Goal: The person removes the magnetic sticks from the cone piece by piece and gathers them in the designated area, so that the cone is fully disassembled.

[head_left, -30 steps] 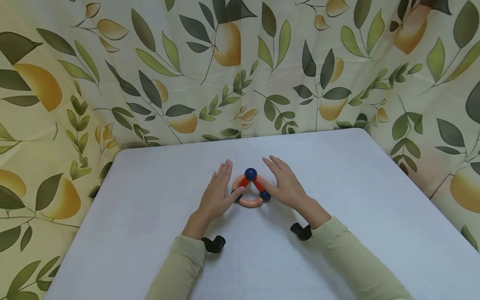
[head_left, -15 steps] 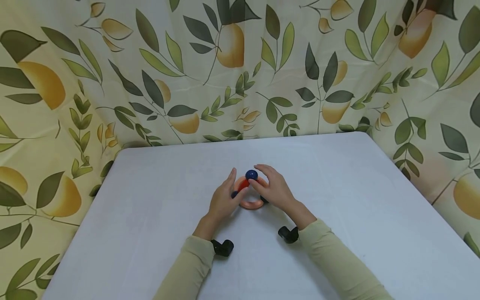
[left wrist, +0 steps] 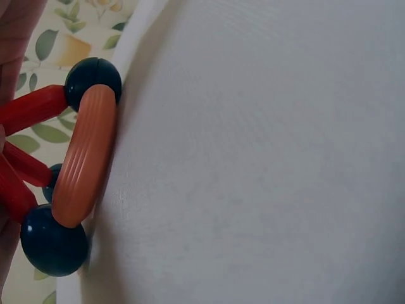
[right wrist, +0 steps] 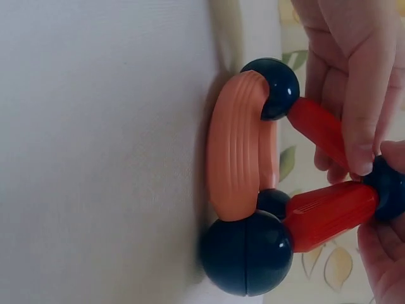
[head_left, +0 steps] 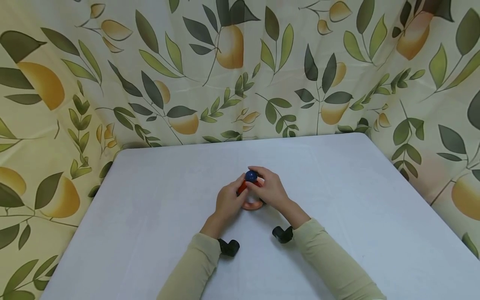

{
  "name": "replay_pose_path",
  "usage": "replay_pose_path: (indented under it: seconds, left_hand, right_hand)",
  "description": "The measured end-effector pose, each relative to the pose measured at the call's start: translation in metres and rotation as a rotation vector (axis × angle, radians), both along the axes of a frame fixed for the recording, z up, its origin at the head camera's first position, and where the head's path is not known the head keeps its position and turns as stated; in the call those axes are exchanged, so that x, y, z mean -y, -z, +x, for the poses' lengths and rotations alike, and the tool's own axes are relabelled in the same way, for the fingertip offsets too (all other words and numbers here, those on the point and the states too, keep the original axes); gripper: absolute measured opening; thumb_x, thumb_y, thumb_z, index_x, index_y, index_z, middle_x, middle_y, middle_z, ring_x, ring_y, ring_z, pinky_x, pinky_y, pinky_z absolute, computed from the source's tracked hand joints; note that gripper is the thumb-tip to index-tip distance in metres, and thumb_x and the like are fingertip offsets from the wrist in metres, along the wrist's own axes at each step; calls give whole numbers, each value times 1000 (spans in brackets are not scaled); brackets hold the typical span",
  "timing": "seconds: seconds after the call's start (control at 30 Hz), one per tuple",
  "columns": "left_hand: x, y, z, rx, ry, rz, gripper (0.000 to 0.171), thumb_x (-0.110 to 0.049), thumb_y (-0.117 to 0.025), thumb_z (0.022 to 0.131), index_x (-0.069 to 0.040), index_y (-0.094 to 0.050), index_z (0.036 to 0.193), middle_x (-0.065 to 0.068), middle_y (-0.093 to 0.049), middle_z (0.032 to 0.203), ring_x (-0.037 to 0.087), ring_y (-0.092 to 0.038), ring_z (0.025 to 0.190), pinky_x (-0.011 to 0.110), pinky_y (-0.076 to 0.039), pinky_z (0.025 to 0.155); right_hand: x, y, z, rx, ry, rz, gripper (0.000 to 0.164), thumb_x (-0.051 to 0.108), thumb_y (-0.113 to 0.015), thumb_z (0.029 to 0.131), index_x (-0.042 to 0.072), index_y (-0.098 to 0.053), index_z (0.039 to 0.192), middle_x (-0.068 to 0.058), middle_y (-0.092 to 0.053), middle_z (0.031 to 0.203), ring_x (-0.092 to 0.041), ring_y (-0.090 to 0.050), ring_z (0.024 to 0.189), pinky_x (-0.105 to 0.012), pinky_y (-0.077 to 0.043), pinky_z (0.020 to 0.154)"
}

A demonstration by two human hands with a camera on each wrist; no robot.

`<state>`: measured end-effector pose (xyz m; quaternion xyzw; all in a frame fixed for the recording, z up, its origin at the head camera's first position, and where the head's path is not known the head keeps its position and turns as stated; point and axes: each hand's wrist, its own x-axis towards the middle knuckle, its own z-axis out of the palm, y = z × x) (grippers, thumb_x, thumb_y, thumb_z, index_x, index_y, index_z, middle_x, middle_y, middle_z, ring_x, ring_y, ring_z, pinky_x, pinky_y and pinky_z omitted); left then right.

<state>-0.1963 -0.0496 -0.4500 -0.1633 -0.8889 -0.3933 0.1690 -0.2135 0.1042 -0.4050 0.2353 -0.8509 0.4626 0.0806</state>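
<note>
A small magnetic ball-and-rod frame stands on the white table. Its base is a ring of curved orange rods (right wrist: 234, 152) joined by dark blue balls (right wrist: 247, 253). Straight red rods (right wrist: 332, 215) lean inward and meet at a top blue ball (head_left: 251, 176). My right hand (head_left: 271, 189) pinches that ball between thumb and fingers. From the other side, my left hand (head_left: 229, 201) holds a red rod (right wrist: 319, 130) near its upper end, thumb in front and fingers behind. In the left wrist view, one orange rod (left wrist: 85, 158) and its end balls show, while the top ball is out of frame.
The white-covered table (head_left: 168, 179) spreads around the frame on all sides. A leaf-and-fruit patterned cloth (head_left: 210, 104) hangs behind and beside it. Black wrist cameras (head_left: 229, 248) sit under both wrists, close over the tabletop.
Both hands have come inward from either side of the frame, fingers first straight, now curled. The right has closed on the top ball, the left on a red rod. The frame stays in place.
</note>
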Motion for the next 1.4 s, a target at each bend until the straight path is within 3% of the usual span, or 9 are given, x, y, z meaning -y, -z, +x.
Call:
replay_pose_path:
  seconds: [0.13,0.3,0.53,0.67,0.93,1.4]
  left_hand:
    - [-2,-1,-3,-76,-29,-83,36,-19,-62,88,-5,-61,121,9,-68,93,20,-63,74,33,-48,61]
    - [-3,-4,-4,-122,-55,-156,26,-20,-63,88,-8,-66,110,6,-68,84,21,-64,71,34,-48,57]
    - [0,-4,0,-81,-60,-98,29,-20,-64,87,-5,-64,113,8,-68,88,21,-62,74,34,-48,64]
    - [2,-4,0,-74,-33,-76,30,-19,-63,88,-5,-64,114,8,-67,89,19,-61,73,33,-48,65]
    - [22,-5,-4,122,85,42,36,-18,-63,88,-8,-60,122,4,-63,113,16,-58,102,32,-46,86]
    - [34,-15,-2,178,108,-15,38,-22,-62,88,-9,-59,124,4,-63,114,18,-58,104,33,-45,88]
  right_hand:
    - [-1,0,-2,-23,-14,11,43,5,-72,78,-3,-58,118,-18,-60,114,-31,-56,105,-45,-44,89]
    - [-2,0,-5,-27,-26,14,42,4,-72,79,-4,-58,117,-19,-60,112,-30,-57,103,-43,-46,87]
    - [-5,-6,-3,27,39,7,42,7,-71,80,-5,-57,118,-20,-61,110,-31,-59,101,-45,-46,85]
    - [-7,-7,-3,63,36,13,44,10,-72,80,-5,-57,119,-19,-60,112,-32,-58,103,-46,-46,85]
    - [-9,-7,2,119,-2,19,44,14,-70,82,-2,-57,121,-17,-60,116,-31,-58,104,-45,-47,83]
    - [0,-18,21,178,60,68,45,15,-70,83,-2,-57,122,-16,-60,116,-29,-59,103,-38,-49,81]
